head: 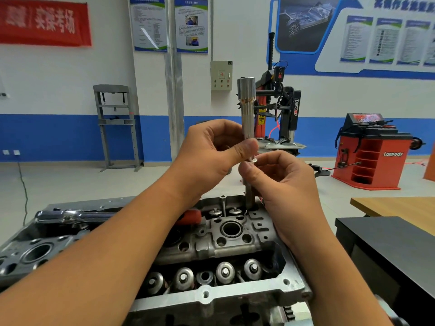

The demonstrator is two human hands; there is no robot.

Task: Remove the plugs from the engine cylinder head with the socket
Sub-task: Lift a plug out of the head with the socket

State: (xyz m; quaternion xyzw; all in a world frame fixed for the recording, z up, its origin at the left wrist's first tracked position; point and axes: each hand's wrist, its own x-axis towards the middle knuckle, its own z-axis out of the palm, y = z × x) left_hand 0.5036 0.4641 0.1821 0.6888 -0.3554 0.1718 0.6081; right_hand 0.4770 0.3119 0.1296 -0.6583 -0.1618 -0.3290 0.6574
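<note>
Fingers of the left hand (211, 156) grip the upright socket (247, 109) while the right hand (280, 182) pinches the plug (249, 196) below it, above the cylinder head (235, 245).

Long shiny steel socket (247, 109) stands upright above the grey aluminium cylinder head (211, 250), a plug (250, 196) hanging below it, partly hidden

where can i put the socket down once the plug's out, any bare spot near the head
Bare wooden tabletop to the right, past the right hand, and the black surface below it. The cylinder head is crowded with valve springs and bores, and a ratchet lies along its far left edge.
</note>
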